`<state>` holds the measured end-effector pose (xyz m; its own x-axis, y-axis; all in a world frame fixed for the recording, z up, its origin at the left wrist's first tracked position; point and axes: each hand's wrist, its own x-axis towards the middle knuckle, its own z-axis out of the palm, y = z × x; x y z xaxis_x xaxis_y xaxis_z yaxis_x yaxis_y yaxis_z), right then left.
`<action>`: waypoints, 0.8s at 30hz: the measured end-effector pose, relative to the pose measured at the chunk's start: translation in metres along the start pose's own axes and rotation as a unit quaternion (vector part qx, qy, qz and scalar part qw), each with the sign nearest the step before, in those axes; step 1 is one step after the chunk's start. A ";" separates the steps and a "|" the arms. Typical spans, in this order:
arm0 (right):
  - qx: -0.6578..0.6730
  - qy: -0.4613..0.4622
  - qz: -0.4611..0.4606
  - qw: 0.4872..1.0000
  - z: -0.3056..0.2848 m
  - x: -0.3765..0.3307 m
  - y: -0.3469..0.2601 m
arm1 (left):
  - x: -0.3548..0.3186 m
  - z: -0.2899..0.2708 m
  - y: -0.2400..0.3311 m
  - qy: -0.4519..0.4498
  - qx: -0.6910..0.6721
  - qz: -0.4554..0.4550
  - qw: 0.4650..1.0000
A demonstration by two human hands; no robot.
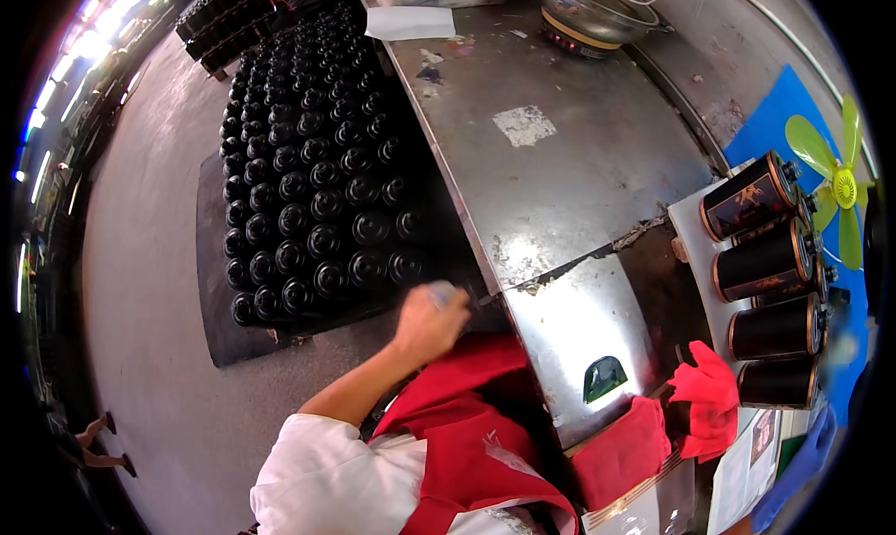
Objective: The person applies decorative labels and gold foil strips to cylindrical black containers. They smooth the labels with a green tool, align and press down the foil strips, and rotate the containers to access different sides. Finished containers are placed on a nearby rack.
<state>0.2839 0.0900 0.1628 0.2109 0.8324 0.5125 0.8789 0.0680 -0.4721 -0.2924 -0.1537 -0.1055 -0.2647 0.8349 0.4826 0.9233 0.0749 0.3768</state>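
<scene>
My left hand (429, 322) is closed, fingers curled, beside the front edge of the metal table. A small pale, greyish thing (442, 294) shows at its fingers; its kind cannot be made out. Just beyond the hand stand many rows of glossy black bottles (324, 241) with rounded tops, on a dark base (229, 344) on the floor. The nearest bottles are a little apart from my fingers. My right hand is not in view.
The metal table (579, 190) bears a steel pan (597, 7) at its far end. On the right stand black bottles with gold trim (765, 260), beside a green fan (845, 188). Red cloths (621, 451) and a dark green glossy piece (605, 378) lie nearer.
</scene>
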 end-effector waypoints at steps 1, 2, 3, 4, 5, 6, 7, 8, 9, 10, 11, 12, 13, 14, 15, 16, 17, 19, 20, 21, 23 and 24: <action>0.017 -0.001 0.015 1.000 -0.010 -0.007 0.013 | 0.010 -0.008 -0.007 -0.033 0.077 -0.099 0.992; -0.001 -0.007 -0.001 1.000 -0.019 -0.017 0.007 | 0.020 -0.012 -0.015 -0.065 0.144 -0.196 0.968; -0.022 -0.011 -0.013 1.000 -0.026 -0.032 0.003 | 0.024 -0.008 -0.032 -0.059 0.170 -0.197 0.964; -0.040 -0.014 -0.022 0.999 -0.034 -0.050 0.001 | 0.022 -0.002 -0.050 -0.052 0.197 -0.196 0.959; -0.022 -0.021 0.006 1.000 -0.039 -0.068 -0.007 | 0.017 0.010 -0.067 -0.116 0.152 -0.231 0.954; -0.032 -0.026 0.005 0.999 -0.042 -0.083 -0.012 | 0.019 0.016 -0.077 -0.181 0.115 -0.255 0.943; -0.038 -0.016 0.016 0.999 -0.051 -0.101 -0.024 | 0.027 0.018 -0.073 -0.182 0.110 -0.264 0.941; -0.019 -0.003 0.029 0.999 -0.049 -0.118 -0.031 | 0.032 0.017 -0.066 -0.181 0.110 -0.267 0.940; -0.003 0.011 0.044 0.999 -0.046 -0.132 -0.038 | 0.030 0.020 -0.067 -0.144 0.093 -0.245 0.954; 0.020 0.015 0.055 0.998 -0.037 -0.143 -0.042 | 0.023 0.016 -0.077 -0.105 0.082 -0.232 0.964; 0.029 0.025 0.063 0.997 -0.036 -0.152 -0.053 | 0.018 0.018 -0.085 -0.122 0.091 -0.206 0.967; 0.032 0.011 0.085 0.996 -0.045 -0.162 -0.058 | 0.013 0.023 -0.088 -0.115 0.079 -0.174 0.975; 0.052 0.021 0.083 0.995 -0.049 -0.172 -0.062 | 0.011 0.018 -0.083 -0.110 0.072 -0.152 0.980; 0.030 0.033 0.070 0.997 -0.053 -0.181 -0.063 | 0.008 0.009 -0.078 -0.084 0.064 -0.121 0.987; 0.082 0.026 0.098 0.991 -0.058 -0.194 -0.057 | 0.009 -0.003 -0.073 -0.066 0.070 -0.078 0.992; 0.081 0.034 0.108 0.990 -0.063 -0.207 -0.056 | 0.015 -0.019 -0.058 -0.048 0.066 -0.055 0.995; 0.121 0.027 0.151 0.981 -0.069 -0.219 -0.053 | 0.025 -0.042 -0.037 -0.020 0.030 -0.009 0.999; 0.178 0.005 0.200 0.963 -0.070 -0.237 -0.048 | 0.049 -0.109 0.009 -0.054 -0.003 0.063 0.997; 0.190 -0.009 0.207 0.960 -0.067 -0.244 -0.047 | 0.060 -0.137 0.027 -0.054 0.003 0.117 0.992; 0.179 -0.025 0.206 0.962 -0.064 -0.255 -0.042 | 0.070 -0.151 0.049 -0.029 -0.019 0.160 0.987; 0.205 -0.061 0.213 0.953 -0.057 -0.276 -0.041 | 0.094 -0.166 0.086 0.052 -0.014 0.297 0.953; 0.233 -0.101 0.210 0.944 -0.051 -0.284 -0.042 | 0.104 -0.171 0.106 0.023 -0.075 0.320 0.944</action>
<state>0.2086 -0.1773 0.0736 0.3722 0.9243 0.0847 0.4425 -0.0965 -0.8916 -0.2700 -0.1523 0.1195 0.3192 0.6576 0.6824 0.8497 -0.5175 0.1013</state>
